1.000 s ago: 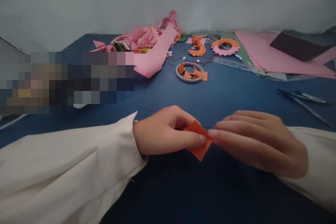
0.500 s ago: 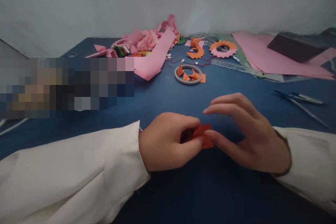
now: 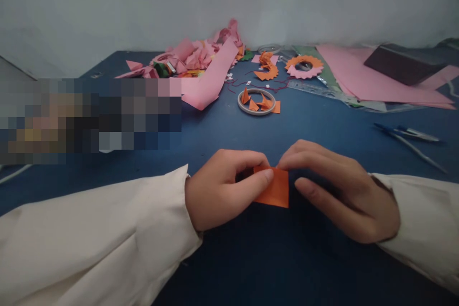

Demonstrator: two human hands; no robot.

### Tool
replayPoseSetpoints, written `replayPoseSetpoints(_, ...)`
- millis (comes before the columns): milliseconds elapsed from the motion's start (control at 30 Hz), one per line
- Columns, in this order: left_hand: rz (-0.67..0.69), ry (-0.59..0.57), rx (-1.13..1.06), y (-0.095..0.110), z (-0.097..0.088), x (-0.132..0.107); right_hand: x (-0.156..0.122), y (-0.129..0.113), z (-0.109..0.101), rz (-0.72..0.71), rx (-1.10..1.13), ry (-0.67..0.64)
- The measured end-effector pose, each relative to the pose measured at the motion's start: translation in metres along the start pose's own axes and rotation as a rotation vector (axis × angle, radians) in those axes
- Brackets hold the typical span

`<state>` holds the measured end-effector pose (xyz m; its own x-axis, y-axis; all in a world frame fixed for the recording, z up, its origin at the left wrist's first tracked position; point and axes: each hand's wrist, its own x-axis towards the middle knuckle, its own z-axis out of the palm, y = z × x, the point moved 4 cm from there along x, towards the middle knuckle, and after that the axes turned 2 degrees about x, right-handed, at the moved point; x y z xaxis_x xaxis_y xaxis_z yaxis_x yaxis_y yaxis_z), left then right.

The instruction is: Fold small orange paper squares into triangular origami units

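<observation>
A small orange piece of paper (image 3: 278, 191) is pinched in my left hand (image 3: 224, 189), the thumb lying flat across its face. To its right, my right hand (image 3: 337, 191) has thumb and fingers apart, with its fingertips at the paper's upper right corner; whether they touch it I cannot tell. Beyond the hands, a pale ring (image 3: 256, 114), like a tape roll, surrounds several folded orange paper pieces (image 3: 253, 104). An orange paper square (image 3: 276, 107) lies by the ring's right side.
Crumpled pink paper (image 3: 190, 55) is heaped at the back left. Behind the ring lie a curved orange folded-paper chain (image 3: 268, 72) and an orange-and-pink paper ring (image 3: 304, 61). Pink sheets (image 3: 344, 74), a dark box-like object (image 3: 398, 64) and pens (image 3: 418, 133) are on the right.
The orange paper has turned so its flat face shows, and my left thumb now lies over it. My right thumb has moved off the paper while the right fingers have come down to its corner.
</observation>
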<state>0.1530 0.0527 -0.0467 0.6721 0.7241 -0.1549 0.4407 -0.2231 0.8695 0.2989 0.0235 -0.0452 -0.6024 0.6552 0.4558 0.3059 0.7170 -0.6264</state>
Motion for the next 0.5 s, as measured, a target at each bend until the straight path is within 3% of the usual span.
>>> replayPoseSetpoints(167,-0.031,-0.038,-0.014,-0.001,0.002,-0.001,-0.001,0.008,0.0,0.214,0.093,-0.02)
replayPoseSetpoints(333,-0.005,0.088,-0.031,0.0,-0.001,-0.001,0.003,0.006,0.001,0.395,0.168,-0.013)
replayPoseSetpoints(400,-0.017,0.075,-0.068,-0.001,0.0,0.0,0.003,0.003,0.0,0.358,0.114,0.025)
replayPoseSetpoints(500,-0.046,0.026,-0.135,-0.002,0.001,0.001,0.001,-0.003,0.0,0.171,-0.034,0.065)
